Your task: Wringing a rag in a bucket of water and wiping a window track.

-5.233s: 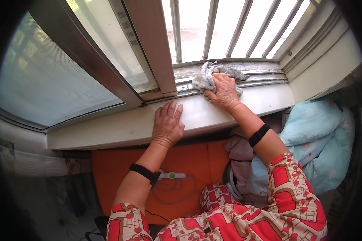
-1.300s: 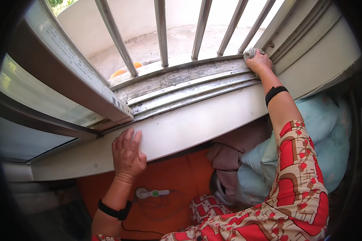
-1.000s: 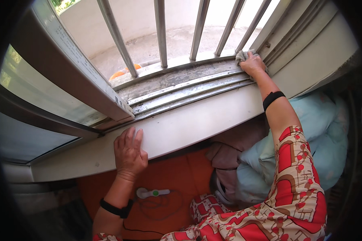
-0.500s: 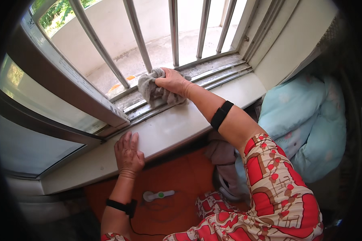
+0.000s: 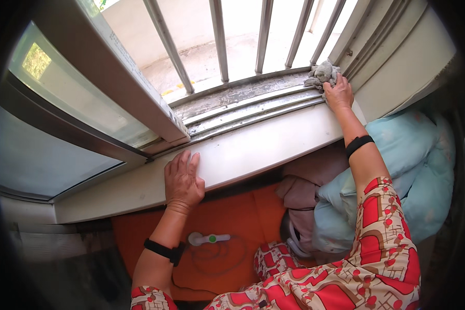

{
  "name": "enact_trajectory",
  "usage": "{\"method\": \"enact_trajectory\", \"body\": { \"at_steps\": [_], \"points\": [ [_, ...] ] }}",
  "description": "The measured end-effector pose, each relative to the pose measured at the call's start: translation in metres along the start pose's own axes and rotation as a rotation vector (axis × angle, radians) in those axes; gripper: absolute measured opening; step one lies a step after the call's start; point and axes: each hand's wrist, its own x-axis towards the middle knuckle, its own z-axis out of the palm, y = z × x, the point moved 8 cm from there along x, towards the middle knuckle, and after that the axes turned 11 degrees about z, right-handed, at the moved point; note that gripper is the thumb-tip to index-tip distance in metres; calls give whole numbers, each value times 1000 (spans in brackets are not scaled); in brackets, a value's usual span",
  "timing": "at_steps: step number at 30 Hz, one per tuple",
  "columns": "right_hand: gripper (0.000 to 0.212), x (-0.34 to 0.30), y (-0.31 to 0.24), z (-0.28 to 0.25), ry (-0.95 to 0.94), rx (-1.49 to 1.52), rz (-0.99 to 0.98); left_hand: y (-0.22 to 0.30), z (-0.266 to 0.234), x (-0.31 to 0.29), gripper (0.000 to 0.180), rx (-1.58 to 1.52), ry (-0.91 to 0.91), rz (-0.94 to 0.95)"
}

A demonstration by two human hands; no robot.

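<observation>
My right hand (image 5: 340,94) is closed on a crumpled grey cloth (image 5: 323,76). It presses the cloth into the right end of the window track (image 5: 253,105), beside the window frame's corner. Dirt and flaking patches show along the track's far strip. Resting on the white sill (image 5: 253,139) is my left hand (image 5: 184,178), its fingers stretched out and lying on the surface near the sill's front edge. Nothing is in that hand.
Metal bars (image 5: 218,41) stand upright beyond the track. Sliding window panels (image 5: 88,88) fill the left side. Below the sill, a white handheld device (image 5: 209,238) with a cord lies on an orange surface (image 5: 243,217). A light blue quilt (image 5: 413,155) is heaped at right.
My right hand has slid the grey cloth rightward along the track, from the middle to its right end. The left hand stays on the sill, while the whole view has shifted somewhat.
</observation>
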Motion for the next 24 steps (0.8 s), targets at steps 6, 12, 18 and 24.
{"method": "enact_trajectory", "body": {
  "at_steps": [6,12,18,24],
  "points": [
    [41,-58,-85,-2,-219,173,-78,-5,2,-4,54,47,-7,0],
    [37,-137,-195,-28,-361,364,-236,0,-4,-2,52,33,-2,-13],
    [40,-191,-261,-37,-571,604,-374,4,-4,-2,52,43,-3,-7],
    [30,-159,-260,-79,-604,978,-390,0,-10,-4,50,-8,16,-41]
  ]
}}
